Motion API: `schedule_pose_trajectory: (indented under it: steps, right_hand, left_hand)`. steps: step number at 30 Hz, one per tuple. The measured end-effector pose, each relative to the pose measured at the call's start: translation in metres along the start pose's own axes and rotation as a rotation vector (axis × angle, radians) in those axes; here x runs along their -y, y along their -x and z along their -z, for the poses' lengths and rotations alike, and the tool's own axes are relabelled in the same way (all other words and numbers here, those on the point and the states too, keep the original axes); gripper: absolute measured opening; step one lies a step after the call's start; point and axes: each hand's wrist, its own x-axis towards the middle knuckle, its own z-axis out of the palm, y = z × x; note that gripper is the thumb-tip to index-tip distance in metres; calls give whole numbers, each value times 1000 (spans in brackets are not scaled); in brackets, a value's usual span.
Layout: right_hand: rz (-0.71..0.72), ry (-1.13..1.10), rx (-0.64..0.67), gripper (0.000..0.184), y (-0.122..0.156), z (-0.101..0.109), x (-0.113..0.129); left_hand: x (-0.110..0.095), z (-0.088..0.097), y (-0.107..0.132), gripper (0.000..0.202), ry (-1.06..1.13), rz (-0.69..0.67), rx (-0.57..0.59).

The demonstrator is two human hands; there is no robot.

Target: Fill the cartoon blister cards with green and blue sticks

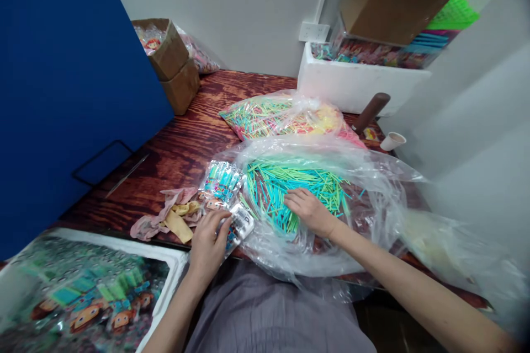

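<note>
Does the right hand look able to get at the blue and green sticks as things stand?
Very likely yes: the right hand is right at the sticks, and the clear bag lies open around them, with no plastic visibly in the way.

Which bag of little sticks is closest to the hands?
The clear plastic bag spread open around thin green and blue sticks; the right hand is over them. The clear bag of multicoloured sticks, with pink and yellow, lies farther back.

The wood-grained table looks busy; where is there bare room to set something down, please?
A bare tabletop patch lies between the blue panel and the bag of multicoloured sticks, before the cardboard boxes. Crowded: gloves and printed packets by the left hand, blue and green sticks under the right hand.
</note>
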Motion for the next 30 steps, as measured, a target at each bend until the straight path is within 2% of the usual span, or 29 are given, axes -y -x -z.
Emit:
schedule_pose_trajectory:
  steps: [2,4,7,9,12,15,22,24,27,30]
  right_hand:
    - [-86,-4,-33,25,-7,1,-3]
    - [-117,27,16,24,-16,3,-6]
    - [-45,71,166,22,-28,5,-7]
    - [-26,61,199,22,-32,7,-6]
    - [-91,-17,114,23,-32,8,-4]
    - [-218,-154,-4,18,-34,6,-6]
    - [-515,-304,-103,18,-37,-1,-5]
    - [-527,-333,-120,16,-36,-3,2]
    - [-504,-372,-72,19,-36,-7,12]
    - [-565,-455,-67,13,-40,-11,16]
  left_hand:
    - [-3,-3,0,20,12,11,15]
    - [-7,-6,-2,19,22,8,30]
    - [-15,-10,-5,18,23,-21,53]
    - [-20,-11,-5,18,21,-38,64]
    - [-24,-12,-4,18,30,-43,91]
    - [-26,-13,-4,18,33,-38,115]
    - [-32,-15,-4,18,44,-61,194]
    - [-33,-15,-3,19,41,-61,201]
    - [-33,-16,-2,19,34,-57,205]
    - [-33,-17,-1,18,29,-68,221]
